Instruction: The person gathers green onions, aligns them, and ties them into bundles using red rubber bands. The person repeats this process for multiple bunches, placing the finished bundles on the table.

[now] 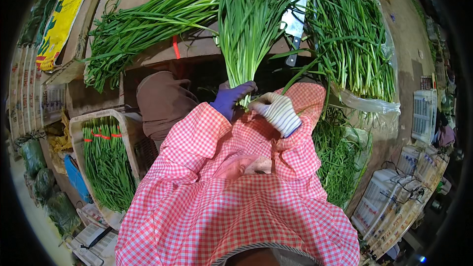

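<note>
My left hand (232,98), in a purple glove, grips a bunch of garlic chives (247,40) around its pale lower stems. The leaves fan out away from me over the table (155,56). Beside the cut stem ends, my right hand (277,112) wears a white knit glove with dark stripes. Its fingers are curled at the ends; what lies between them is hidden. A cleaver (294,26) with a black handle rests on the table to the right of the bunch, its blade partly covered by leaves.
Loose chives (159,22) lie at the left of the table, near a red tie (176,46). A larger pile (354,44) lies on clear plastic (369,105) at right. Tied bunches (107,166) fill a crate (125,129) at left. Trimmings (336,162) lie at my right.
</note>
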A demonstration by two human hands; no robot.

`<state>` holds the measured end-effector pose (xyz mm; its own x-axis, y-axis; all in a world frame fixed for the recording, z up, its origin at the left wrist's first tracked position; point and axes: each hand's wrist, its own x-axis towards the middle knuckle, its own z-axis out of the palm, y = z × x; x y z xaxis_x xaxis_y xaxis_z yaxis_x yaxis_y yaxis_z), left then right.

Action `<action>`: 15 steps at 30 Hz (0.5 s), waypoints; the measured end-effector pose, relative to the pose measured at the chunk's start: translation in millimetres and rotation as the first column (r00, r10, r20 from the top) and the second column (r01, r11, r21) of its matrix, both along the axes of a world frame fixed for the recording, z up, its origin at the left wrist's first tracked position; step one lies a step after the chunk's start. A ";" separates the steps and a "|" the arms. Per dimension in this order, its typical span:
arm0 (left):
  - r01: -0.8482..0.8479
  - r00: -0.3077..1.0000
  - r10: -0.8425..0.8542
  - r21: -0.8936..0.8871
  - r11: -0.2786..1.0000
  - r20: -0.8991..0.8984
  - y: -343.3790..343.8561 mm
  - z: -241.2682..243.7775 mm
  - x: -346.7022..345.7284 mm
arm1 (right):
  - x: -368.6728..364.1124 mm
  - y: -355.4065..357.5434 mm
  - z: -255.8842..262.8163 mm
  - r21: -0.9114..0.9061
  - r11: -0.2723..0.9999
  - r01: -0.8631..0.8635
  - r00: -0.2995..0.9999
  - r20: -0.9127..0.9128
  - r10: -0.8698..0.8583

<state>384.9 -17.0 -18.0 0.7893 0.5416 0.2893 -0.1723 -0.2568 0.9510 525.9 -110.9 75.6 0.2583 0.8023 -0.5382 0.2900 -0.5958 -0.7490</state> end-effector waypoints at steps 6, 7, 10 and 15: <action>-0.066 0.998 0.058 -0.628 0.775 -0.034 -6.4 10.6 3.9 | -13.1 -1.1 -23.3 -0.004 0.997 -0.076 0.981 0.178 0.076; -0.118 0.993 0.029 -0.916 0.383 -0.115 -8.1 17.5 4.1 | -12.6 -3.3 -28.1 0.014 1.000 -0.022 0.993 0.114 0.020; 0.198 0.972 0.126 -0.980 0.011 0.198 -6.3 20.2 2.8 | -9.1 -8.9 -38.5 0.137 0.991 -0.011 0.995 0.095 -0.002; 0.327 0.940 0.159 -0.929 -0.175 0.302 -4.8 15.1 1.0 | -8.6 -14.6 -59.1 0.198 0.974 0.114 0.988 -0.123 -0.091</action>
<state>385.9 -21.7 -3.0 0.8919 0.3120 -0.3275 -0.3365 0.9415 -0.0195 517.3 -125.6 16.5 0.2920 0.8703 -0.3965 0.1421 -0.4495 -0.8819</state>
